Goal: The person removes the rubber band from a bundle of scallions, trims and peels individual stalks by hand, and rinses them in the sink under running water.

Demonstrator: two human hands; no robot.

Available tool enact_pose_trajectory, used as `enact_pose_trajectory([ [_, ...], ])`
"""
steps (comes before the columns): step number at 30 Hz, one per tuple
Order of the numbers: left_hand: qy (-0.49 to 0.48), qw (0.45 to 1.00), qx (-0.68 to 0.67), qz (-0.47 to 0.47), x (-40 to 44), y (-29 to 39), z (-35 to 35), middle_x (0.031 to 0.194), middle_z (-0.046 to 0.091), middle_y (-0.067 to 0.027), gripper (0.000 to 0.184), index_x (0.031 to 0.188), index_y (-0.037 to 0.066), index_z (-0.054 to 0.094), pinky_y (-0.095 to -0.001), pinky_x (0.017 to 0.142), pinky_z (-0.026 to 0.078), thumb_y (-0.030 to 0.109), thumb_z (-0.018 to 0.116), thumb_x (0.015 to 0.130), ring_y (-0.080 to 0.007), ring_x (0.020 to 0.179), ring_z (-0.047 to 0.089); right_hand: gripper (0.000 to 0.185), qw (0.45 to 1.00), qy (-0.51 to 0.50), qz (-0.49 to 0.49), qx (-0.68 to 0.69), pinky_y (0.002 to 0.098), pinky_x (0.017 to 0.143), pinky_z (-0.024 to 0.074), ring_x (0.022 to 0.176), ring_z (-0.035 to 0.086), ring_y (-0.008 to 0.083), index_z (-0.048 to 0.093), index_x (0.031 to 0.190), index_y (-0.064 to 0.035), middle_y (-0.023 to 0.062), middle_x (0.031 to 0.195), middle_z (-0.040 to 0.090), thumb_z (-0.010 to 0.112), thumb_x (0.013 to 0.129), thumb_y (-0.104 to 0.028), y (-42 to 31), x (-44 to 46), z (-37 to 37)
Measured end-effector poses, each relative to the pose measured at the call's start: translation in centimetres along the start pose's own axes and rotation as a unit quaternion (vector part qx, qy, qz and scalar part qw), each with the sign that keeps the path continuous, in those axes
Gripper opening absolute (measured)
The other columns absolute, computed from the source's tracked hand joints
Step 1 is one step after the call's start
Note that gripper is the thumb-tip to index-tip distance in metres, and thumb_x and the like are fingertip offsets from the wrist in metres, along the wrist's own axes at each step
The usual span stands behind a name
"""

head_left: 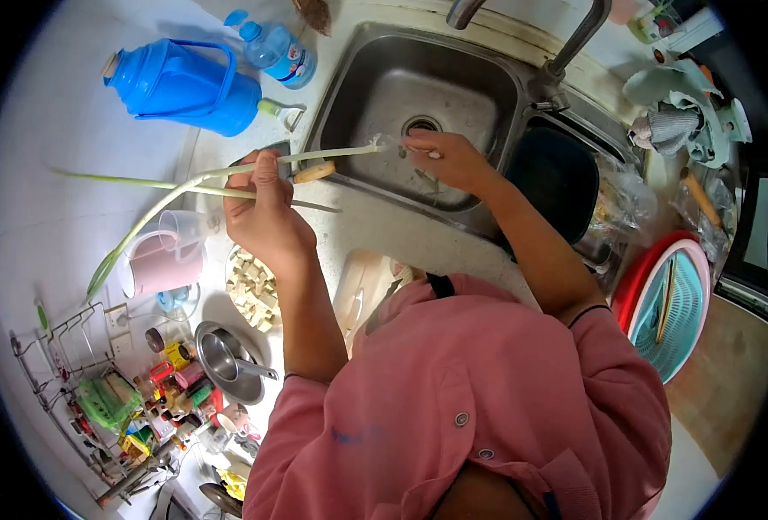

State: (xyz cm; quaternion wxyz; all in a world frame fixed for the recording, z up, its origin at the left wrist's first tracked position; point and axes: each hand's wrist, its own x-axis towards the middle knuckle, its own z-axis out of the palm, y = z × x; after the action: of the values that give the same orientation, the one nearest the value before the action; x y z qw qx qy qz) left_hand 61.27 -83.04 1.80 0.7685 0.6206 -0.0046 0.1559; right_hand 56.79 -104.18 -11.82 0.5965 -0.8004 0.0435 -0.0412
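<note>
My left hand (268,204) is closed around a scallion (206,177) at the sink's near left corner. The white root end of the scallion points right over the sink (384,87), and its long green leaves trail left past the counter edge. My right hand (449,160) is over the sink near the drain, just beyond the root end and apart from it. Its fingers are pinched together, with a small pale bit showing at them that I cannot make out. A wooden handle (314,172) lies on the counter beside my left hand.
A blue thermos (184,87), a soap bottle (281,56) and a peeler (284,113) stand or lie left of the sink. Cubed pale food (254,290) and a metal bowl (228,364) are nearer. A dark basin (553,178) and colander (671,312) are at right.
</note>
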Motion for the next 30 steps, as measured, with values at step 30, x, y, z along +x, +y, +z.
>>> enact_pose_trajectory([
  [30, 0.025, 0.995, -0.085, -0.054, 2.3, -1.2, -2.0, 0.089, 0.063, -0.0100, 0.012, 0.094, -0.001, 0.060, -0.0192, 0.045, 0.025, 0.011, 0.062, 0.091, -0.0032, 0.049, 0.032, 0.031, 0.932, -0.065, -0.058, 0.351, 0.0306, 0.076, 0.0482, 0.080, 0.063, 0.0154, 0.066, 0.106, 0.0005, 0.0063, 0.090, 0.070, 0.051, 0.091, -0.023, -1.5, 0.8, -0.2],
])
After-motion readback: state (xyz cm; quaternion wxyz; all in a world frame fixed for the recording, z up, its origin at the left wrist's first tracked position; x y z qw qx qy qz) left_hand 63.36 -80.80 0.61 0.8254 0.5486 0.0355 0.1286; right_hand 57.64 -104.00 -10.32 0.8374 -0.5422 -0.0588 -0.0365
